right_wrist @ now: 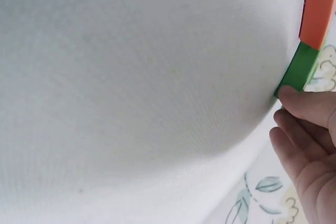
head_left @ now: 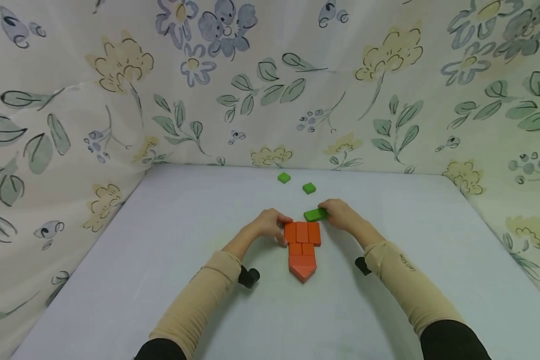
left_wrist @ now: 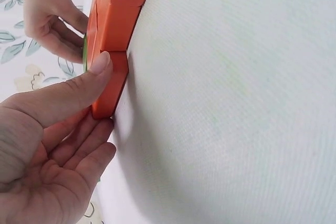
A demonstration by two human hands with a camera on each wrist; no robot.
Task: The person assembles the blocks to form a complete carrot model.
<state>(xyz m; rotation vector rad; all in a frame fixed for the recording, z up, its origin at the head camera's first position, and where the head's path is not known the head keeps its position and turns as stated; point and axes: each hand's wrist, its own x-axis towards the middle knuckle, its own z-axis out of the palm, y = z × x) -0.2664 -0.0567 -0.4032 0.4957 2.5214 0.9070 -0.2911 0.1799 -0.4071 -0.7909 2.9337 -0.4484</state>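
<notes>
Orange blocks [head_left: 302, 233] lie flat together in one shape, with a row of upright rectangles at the far end, a narrower pair below and a pointed block [head_left: 303, 270] nearest the body. My left hand [head_left: 268, 223] grips the row's left end, its thumb on the near side and fingers round the far side in the left wrist view. A green rectangular block [head_left: 314, 215] lies along the far edge of the orange row. My right hand [head_left: 339, 213] pinches its right end. In the right wrist view, the green block [right_wrist: 299, 69] meets an orange block [right_wrist: 316, 11].
Two small green blocks [head_left: 284, 177] lie farther back on the white table [head_left: 198, 210], one a little right of the other. Flower-patterned cloth [head_left: 261, 85] hangs behind and at both sides. Each wrist carries a small black camera [head_left: 248, 276].
</notes>
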